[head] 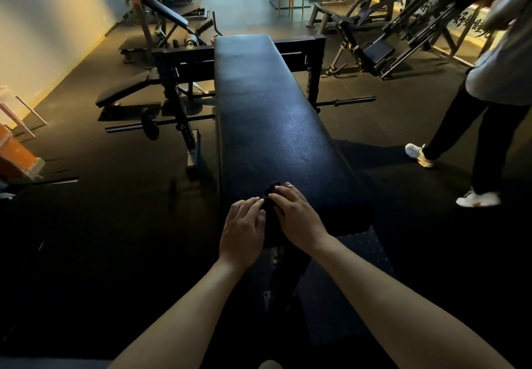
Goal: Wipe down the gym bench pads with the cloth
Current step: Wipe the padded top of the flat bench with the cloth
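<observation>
Far left: pale wall [43, 23], dark rubber floor [100, 196] with a matte, slightly grained look.

Left of centre: a low incline bench [123, 92] with a black pad. A barbell [178, 122] lies on the floor crosswise, with one round black plate [150, 123] on it. Black steel rack [175, 80], square tube, rows of holes, stands against the counter's left edge.

Left hand [243, 229]: at the near-left corner of the counter, fingers [250, 203] bent, tips pinching the left side of the cloth.

Cloth [270, 191]: dark, soft, bunched into a small lump, shape otherwise hard to read against the black pad. It lies on the counter near its near edge, between the two hands.

Right hand [298, 216]: just beside the left, fingers [283, 191] curled over the cloth and gripping it, knuckles up.

Counter [273, 109]: long narrow rectangle, rounded corners, thick pad in black leather-grain vinyl with a dull sheen. The long axis runs straight away from the wearer, near edge at the hands, far edge pointing into the room. It lies flat.

Right: the barbell's other end [354, 99] sticks out past the right edge. A second person [489, 144] stands well apart from it, in dark trousers, a pale top and white shoes [478, 198].
</observation>
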